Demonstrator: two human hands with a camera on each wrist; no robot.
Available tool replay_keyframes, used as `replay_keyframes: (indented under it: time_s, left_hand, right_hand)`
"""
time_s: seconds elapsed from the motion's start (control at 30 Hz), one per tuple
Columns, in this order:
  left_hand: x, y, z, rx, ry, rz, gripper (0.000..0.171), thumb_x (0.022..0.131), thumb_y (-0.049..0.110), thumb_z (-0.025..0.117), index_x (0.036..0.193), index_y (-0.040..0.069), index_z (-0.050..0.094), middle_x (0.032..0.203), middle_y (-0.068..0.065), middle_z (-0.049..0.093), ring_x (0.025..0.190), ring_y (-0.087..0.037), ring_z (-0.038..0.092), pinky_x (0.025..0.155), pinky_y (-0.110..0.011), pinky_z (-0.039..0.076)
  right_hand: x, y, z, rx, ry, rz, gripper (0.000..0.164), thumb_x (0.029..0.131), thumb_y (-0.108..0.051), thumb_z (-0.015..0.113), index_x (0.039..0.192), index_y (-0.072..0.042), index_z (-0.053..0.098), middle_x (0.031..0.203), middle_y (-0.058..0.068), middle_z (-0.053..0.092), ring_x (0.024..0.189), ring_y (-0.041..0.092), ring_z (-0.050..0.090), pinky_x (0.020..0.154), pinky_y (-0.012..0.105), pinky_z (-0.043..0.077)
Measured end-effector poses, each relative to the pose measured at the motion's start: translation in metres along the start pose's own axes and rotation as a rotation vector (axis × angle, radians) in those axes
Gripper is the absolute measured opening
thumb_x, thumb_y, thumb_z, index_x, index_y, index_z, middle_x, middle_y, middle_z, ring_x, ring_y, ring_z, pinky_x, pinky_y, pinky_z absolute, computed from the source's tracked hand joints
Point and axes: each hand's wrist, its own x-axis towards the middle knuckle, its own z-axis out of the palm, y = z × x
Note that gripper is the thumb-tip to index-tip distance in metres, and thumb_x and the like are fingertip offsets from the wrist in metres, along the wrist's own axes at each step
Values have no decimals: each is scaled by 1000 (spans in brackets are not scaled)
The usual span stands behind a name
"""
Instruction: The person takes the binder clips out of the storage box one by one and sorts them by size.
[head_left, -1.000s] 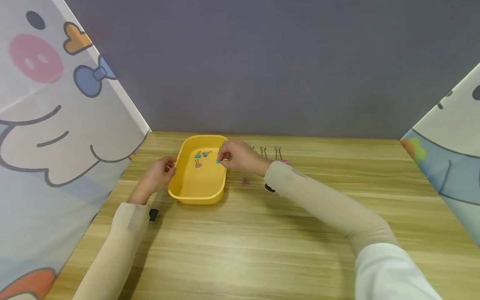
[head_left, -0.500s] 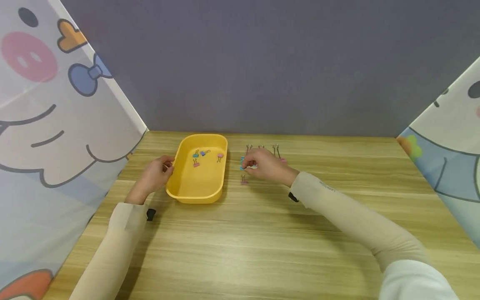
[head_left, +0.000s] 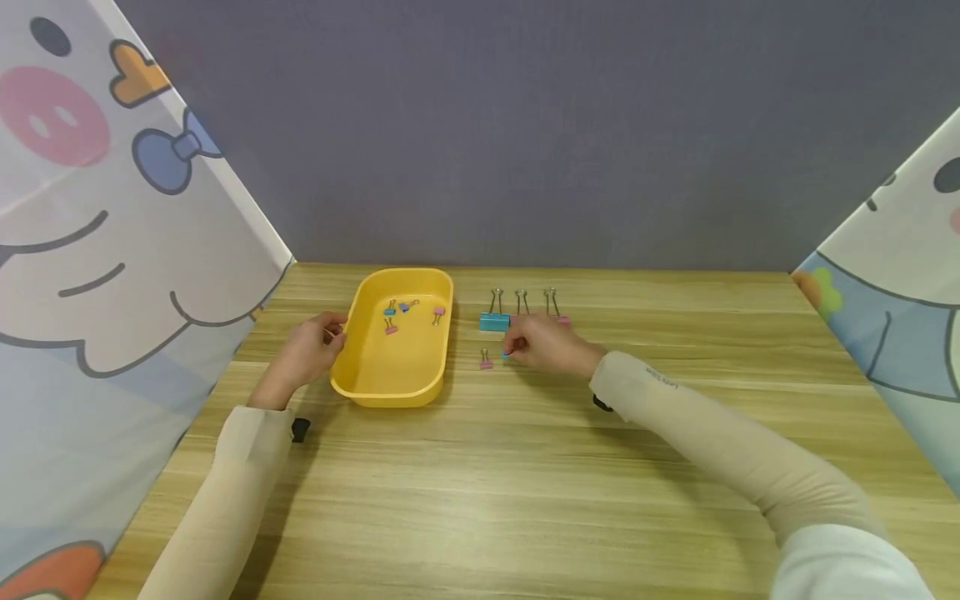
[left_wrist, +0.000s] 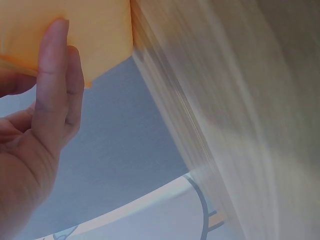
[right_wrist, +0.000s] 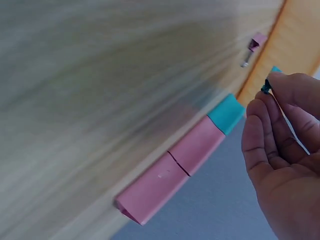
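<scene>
In the head view my left hand [head_left: 309, 350] rests at the left rim of the yellow tray [head_left: 393, 397]; in the left wrist view its fingers [left_wrist: 51, 82] are extended against the tray's outer wall. To the right of the tray my right hand [head_left: 547, 343] pinches a small blue binder clip [head_left: 506, 355] low over the table. From the right wrist view, this clip [right_wrist: 275, 69] shows between thumb and fingertips. A small pink binder clip [head_left: 486, 364] lies just left of it. Behind stand a large blue binder clip [head_left: 492, 322] and two large pink ones [right_wrist: 152, 185], partly hidden by my hand.
Inside the tray lie a small teal clip [head_left: 390, 311], a dark blue clip [head_left: 405, 307] and two pink clips [head_left: 391, 329]. The wooden table [head_left: 480, 483] ends at a grey back wall [head_left: 525, 133]. Cartoon-printed panels [head_left: 150, 275] stand at both sides.
My right hand has carried the small blue clip from over the tray rightward, then down beside the small pink clip. The left hand stays at the tray's rim.
</scene>
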Motion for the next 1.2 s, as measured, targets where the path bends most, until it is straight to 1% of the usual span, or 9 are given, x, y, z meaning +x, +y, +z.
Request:
replay_keyframes:
  time_s: [0.1,0.2,0.37,0.6,0.77,0.87,1.03,1.13,1.2]
  left_hand:
    - [0,0,0,-2,-4,0,33,94,3,52,124,-11,52,97,-22,58,85,-33,58,69,-41,51]
    - [0,0,-1,-4,-12,-2,33,94,3,52,124,-12,51,98,-22,58,86,-33,58,68,-40,51]
    - [0,2,-1,-11,-20,-14,34,94,3,52,125,-11,51,99,-22,58,86,-33,58,65,-36,51]
    - [0,3,-1,-17,-16,-10,33,94,2,52,124,-11,51,98,-21,57,85,-32,58,63,-35,51]
    - [0,2,0,-12,-6,-2,32,94,2,52,123,-11,52,97,-21,58,85,-33,59,67,-39,52]
    - [0,2,1,-12,-3,4,32,94,2,52,123,-12,52,97,-22,58,85,-34,59,68,-41,52]
    - [0,1,1,-11,-1,2,33,94,2,52,123,-12,52,97,-22,58,85,-34,59,68,-41,52]
    - [-1,1,0,-12,-3,1,33,94,3,52,124,-12,51,98,-22,58,86,-34,59,67,-41,52]
    - [-1,1,0,-12,-4,1,33,94,2,52,124,-12,51,98,-23,58,86,-34,59,67,-40,52]
  right_hand:
    - [0,3,4,20,-37,16,9,81,3,72,84,-6,71,83,0,63,74,10,56,65,22,49]
    - [1,5,7,35,-65,8,10,80,4,72,84,-5,70,83,1,64,74,11,56,66,22,49]
    - [3,5,12,8,-85,-5,12,81,5,71,84,-6,70,84,0,63,76,11,57,67,22,49]
    - [6,2,17,8,-109,31,11,81,1,71,85,-10,71,84,-3,64,76,8,57,67,21,49]
    - [6,1,19,20,-100,38,8,82,-4,72,87,-10,70,86,-3,64,76,7,57,66,21,49]
    - [6,-1,17,17,-68,11,7,82,-4,71,86,-9,71,85,-3,62,75,8,55,66,22,48]
    - [9,-7,9,54,-12,-25,9,83,-1,66,86,-8,72,84,-3,63,75,11,56,66,25,49]
    - [11,-12,3,64,4,-24,7,85,-3,67,88,-7,72,87,-3,63,78,11,58,69,26,50]
    - [13,-15,0,43,18,-31,5,85,-6,68,88,-7,72,88,-3,63,80,11,58,71,27,50]
